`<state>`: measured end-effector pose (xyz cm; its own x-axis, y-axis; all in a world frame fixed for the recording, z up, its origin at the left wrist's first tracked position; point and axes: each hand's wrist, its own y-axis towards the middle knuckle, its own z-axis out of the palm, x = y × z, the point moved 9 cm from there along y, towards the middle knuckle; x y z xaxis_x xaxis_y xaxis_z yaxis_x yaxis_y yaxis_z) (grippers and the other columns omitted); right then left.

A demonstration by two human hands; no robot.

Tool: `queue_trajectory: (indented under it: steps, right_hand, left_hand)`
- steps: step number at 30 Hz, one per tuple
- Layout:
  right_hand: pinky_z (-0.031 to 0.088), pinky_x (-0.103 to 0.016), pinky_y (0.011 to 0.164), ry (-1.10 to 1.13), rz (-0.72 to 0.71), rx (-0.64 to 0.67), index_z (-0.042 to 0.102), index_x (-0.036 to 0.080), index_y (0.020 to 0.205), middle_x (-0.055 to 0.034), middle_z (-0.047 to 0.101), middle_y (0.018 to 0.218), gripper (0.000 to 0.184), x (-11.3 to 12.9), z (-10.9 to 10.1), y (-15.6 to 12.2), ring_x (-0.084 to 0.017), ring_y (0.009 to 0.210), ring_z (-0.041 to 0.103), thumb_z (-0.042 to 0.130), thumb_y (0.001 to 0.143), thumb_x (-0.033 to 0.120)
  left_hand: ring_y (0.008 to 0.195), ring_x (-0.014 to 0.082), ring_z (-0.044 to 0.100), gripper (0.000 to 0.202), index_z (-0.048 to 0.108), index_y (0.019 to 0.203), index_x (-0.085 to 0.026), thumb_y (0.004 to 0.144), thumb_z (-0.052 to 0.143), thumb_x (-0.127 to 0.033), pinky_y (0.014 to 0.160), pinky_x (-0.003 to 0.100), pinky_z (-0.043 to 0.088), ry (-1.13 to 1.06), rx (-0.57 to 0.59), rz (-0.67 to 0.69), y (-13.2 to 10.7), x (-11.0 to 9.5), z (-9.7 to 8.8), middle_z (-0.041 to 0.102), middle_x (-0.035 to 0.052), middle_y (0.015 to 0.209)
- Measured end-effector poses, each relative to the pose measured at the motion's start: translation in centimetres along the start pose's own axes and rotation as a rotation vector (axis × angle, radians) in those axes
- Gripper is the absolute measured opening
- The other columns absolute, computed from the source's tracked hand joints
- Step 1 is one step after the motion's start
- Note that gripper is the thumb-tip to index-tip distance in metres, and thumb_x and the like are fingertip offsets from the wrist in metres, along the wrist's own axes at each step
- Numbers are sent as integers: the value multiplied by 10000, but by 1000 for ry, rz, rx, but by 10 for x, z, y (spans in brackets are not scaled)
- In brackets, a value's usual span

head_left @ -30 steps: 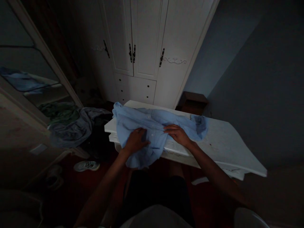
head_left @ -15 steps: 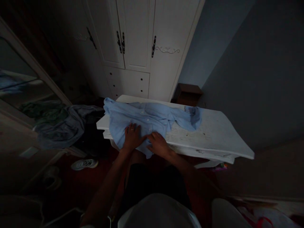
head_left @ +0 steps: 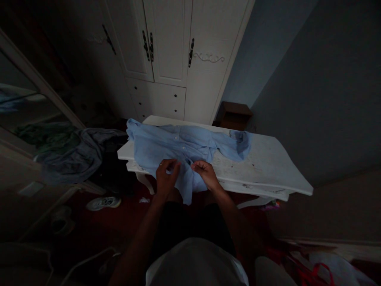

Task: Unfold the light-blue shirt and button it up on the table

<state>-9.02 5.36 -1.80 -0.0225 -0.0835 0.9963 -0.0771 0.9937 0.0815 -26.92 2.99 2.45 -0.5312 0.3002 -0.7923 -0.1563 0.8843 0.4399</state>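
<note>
A light blue button-up shirt (head_left: 154,145) lies spread on a white table (head_left: 268,159), its lower hem hanging over the front edge. Small pale buttons run down its front, and lower down the front edges part in a dark gap. My left hand (head_left: 167,174) is closed in a pinch on the shirt, left of this gap; its fingertips partly hide the cloth. A ring shows on one of its fingers. Just right of the gap, my right hand (head_left: 206,171) pinches the shirt's front edge between thumb and fingers. One sleeve stretches rightward, with a dark patch near its end.
A white wardrobe (head_left: 169,43) stands behind the table, with a small brown cabinet (head_left: 236,109) beside it. Grey and green clothes (head_left: 80,155) are heaped at left. A shoe (head_left: 104,203) rests on the red floor. A red-handled bag (head_left: 330,266) is at lower right.
My hands have gone from lying on the shirt front to pinching it, with fingers more curled. The lower front has parted, and the hem hangs a little lower. The view has shifted slightly.
</note>
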Motion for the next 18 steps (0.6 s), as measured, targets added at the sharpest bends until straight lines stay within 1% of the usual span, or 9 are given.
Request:
queue_trajectory:
  steps: [1,3,4,6,9,12,15,18]
  right_hand:
    - [405,-239,592,89,25,-5,637,192,712,30,592,646,243,0,2,0,-119,605,521,697,728,428]
    - [392,-227,575,202,62,6,648,186,733,33,590,651,263,0,9,-1,-106,591,502,732,689,431]
    - [375,-219,547,227,82,24,652,183,746,35,585,644,277,0,13,-2,-97,564,481,740,680,438]
    - [318,-207,480,227,116,65,654,181,768,36,576,625,304,-1,19,-5,-79,497,416,734,688,464]
    - [264,-201,440,158,110,117,649,191,789,30,583,630,309,0,23,-10,-70,467,369,708,715,485]
    - [299,-205,463,84,58,138,633,200,776,34,560,619,273,2,21,-12,-84,498,402,682,740,466]
    - [325,-219,481,-20,-4,93,611,208,760,48,503,580,222,6,17,-12,-97,499,406,630,781,428]
    - [388,-245,567,-197,-141,9,607,210,764,26,547,639,173,19,12,-13,-127,577,482,579,824,369]
  left_hand:
    - [864,189,630,324,661,1026,-199,858,588,-466,783,318,518,-25,54,7,-7,-8,6,669,74,975]
    - [920,197,631,380,650,1097,-220,817,648,-477,807,319,520,-43,158,20,-20,-18,20,666,75,1050]
    - [953,202,630,400,643,1131,-223,815,656,-469,825,322,520,-47,181,19,-25,-19,24,664,78,1083]
    - [972,204,636,368,655,1132,-215,839,638,-438,848,325,517,-54,170,10,-29,-18,25,679,82,1082]
    - [928,194,660,252,705,1029,-203,884,583,-370,860,324,516,-76,165,24,-27,-13,22,719,72,1002]
    - [891,192,677,220,726,962,-197,887,560,-319,843,324,522,-86,202,31,-24,-10,22,741,61,949]
    - [862,191,681,217,732,935,-194,870,554,-299,815,318,523,-122,204,-2,-22,-6,23,747,55,922]
    - [851,191,674,241,731,923,-191,872,526,-308,797,312,516,-181,190,-74,-22,-1,25,747,48,907]
